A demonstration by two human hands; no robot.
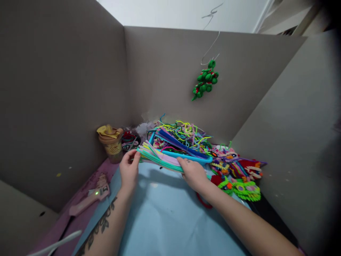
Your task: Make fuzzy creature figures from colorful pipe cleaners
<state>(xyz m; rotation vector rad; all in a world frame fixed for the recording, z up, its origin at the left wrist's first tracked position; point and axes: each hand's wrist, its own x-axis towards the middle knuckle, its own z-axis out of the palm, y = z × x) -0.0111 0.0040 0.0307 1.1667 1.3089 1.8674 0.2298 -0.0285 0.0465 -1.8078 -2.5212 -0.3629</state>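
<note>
A bundle of pipe cleaners (162, 159) in green, lilac and yellow stretches between my two hands above the blue work surface. My right hand (192, 172) is closed around its right part, with the thumb on top. At the left end, my left hand (130, 165) pinches the tips between thumb and fingers; which strands it grips I cannot tell. Just behind the bundle stands a blue tray (183, 155) heaped with loose, tangled pipe cleaners (186, 129). A dark blue and purple bundle (181, 142) lies across that tray.
On the left are a lidded cup (113, 147) and a pink glue gun (92, 199) with a green light. Colourful fuzzy craft pieces (245, 188) crowd the right side. Green craft balls (205, 80) hang from a wire before the grey back panel (162, 71).
</note>
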